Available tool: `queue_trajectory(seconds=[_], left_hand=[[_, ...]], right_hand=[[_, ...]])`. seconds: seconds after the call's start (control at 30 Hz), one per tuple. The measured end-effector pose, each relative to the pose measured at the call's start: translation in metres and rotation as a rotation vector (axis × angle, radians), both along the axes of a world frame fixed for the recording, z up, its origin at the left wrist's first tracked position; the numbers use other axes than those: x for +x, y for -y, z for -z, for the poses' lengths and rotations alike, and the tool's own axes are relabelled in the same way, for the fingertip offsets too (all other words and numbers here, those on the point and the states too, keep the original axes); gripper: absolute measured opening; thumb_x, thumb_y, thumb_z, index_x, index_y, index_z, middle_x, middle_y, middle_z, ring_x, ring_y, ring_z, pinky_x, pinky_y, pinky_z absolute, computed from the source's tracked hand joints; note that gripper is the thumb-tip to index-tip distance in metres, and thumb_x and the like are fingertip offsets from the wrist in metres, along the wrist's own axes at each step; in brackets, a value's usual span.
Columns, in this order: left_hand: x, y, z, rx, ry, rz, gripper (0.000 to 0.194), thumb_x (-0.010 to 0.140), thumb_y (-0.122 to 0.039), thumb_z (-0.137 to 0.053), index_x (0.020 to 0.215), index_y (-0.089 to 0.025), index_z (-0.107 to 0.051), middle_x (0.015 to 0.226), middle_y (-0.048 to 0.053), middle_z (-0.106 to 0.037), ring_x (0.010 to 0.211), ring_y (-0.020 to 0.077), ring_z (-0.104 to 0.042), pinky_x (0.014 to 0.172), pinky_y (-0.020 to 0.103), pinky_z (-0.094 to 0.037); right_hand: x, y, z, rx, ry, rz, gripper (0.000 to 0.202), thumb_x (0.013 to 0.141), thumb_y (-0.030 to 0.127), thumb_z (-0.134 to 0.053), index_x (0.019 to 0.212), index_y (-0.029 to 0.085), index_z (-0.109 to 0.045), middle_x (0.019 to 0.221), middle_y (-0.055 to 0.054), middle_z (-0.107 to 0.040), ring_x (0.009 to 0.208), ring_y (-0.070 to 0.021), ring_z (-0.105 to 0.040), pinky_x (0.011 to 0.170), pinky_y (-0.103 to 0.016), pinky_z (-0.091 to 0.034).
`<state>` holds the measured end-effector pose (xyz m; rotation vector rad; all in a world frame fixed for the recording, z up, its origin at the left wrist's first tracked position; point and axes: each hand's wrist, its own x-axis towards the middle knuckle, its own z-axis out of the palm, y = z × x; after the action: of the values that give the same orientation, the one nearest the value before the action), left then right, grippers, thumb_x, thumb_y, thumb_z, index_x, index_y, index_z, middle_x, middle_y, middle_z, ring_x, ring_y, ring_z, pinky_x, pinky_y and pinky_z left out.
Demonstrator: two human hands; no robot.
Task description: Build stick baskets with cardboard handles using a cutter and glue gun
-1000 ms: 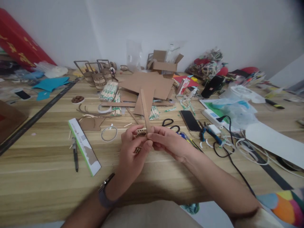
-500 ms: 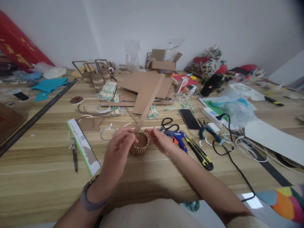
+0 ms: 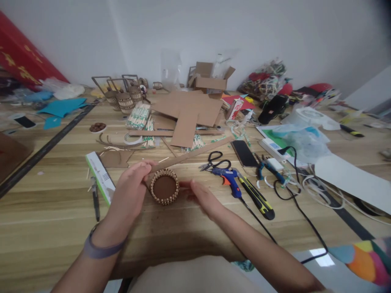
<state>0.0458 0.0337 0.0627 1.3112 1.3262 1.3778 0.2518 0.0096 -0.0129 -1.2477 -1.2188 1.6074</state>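
Note:
A small round basket [image 3: 165, 188] with a brown base and a wall of short wooden sticks stands on the table between my hands. My left hand [image 3: 131, 183] pinches one end of a long cardboard strip [image 3: 195, 154] at the basket's left side. From there the strip slants past the basket's back rim, its free end up and to the right. My right hand [image 3: 203, 198] is at the basket's right side, fingers stretched towards the wall; whether the fingertips touch it I cannot tell.
Right of my right hand lie black scissors [image 3: 217, 160], a blue glue gun [image 3: 230, 179], a yellow-black utility knife [image 3: 256, 197] and a phone [image 3: 244, 153]. Cardboard sheets [image 3: 186, 108] and bagged sticks [image 3: 139, 116] lie behind. A pen [image 3: 95, 199] and a long box [image 3: 100, 175] lie left.
The basket and my left hand have shifted left. The strip has swung from steep to a flatter slant, its free end now farther right. My right hand has come slightly nearer me.

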Motion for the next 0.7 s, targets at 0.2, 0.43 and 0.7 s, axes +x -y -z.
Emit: queue_trajectory(seconds=[0.2, 0.43, 0.7], left_hand=[[-0.002, -0.002, -0.004, -0.081, 0.183, 0.011, 0.027, 0.069, -0.033, -0.063, 0.053, -0.023, -0.043, 0.077, 0.003, -0.059, 0.070, 0.0178, -0.050, 0.063, 0.032, -0.043], [-0.002, -0.003, -0.006, -0.081, 0.235, 0.027, 0.028, 0.067, -0.029, -0.063, 0.049, -0.022, -0.043, 0.075, 0.002, -0.057, 0.075, 0.0168, -0.052, 0.063, 0.029, -0.041], [-0.003, -0.001, -0.010, -0.092, 0.239, 0.053, 0.024, 0.067, -0.026, -0.064, 0.050, -0.022, -0.048, 0.078, 0.002, -0.059, 0.069, 0.0155, -0.051, 0.058, 0.028, -0.042]], right_hand=[[0.000, 0.005, 0.000, 0.046, 0.111, 0.019, 0.065, 0.089, 0.077, -0.046, 0.110, 0.021, -0.072, 0.119, -0.012, -0.073, 0.103, -0.0257, -0.069, 0.075, -0.034, -0.051], [0.017, 0.016, -0.055, 0.740, 0.535, -0.023, 0.022, 0.100, 0.030, -0.051, 0.101, 0.021, -0.072, 0.092, -0.009, -0.075, 0.084, -0.0204, -0.067, 0.074, -0.034, -0.052], [0.027, -0.006, -0.116, 1.321, 0.978, 0.134, 0.020, 0.099, 0.029, -0.058, 0.114, 0.024, -0.071, 0.114, -0.009, -0.074, 0.111, -0.0271, -0.063, 0.095, -0.043, -0.042]])
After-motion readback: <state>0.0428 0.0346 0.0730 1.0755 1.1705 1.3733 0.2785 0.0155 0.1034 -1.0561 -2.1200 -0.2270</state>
